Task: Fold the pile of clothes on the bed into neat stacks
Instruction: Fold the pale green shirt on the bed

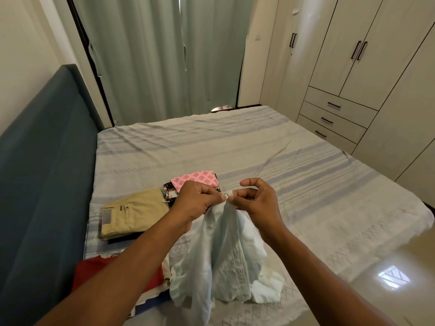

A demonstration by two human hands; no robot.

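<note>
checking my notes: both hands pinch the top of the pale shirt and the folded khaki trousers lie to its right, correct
Not quite. The head view shows the folded khaki trousers lying to the left of the pale shirt, not its right. The left hand and right hand do both pinch the shirt's top.

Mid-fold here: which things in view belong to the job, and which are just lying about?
Job: pale blue button-up shirt, folded khaki trousers, folded pink patterned cloth, red garment, striped bedspread.
Just there: grey-green curtains, white wardrobe, teal padded headboard.
</note>
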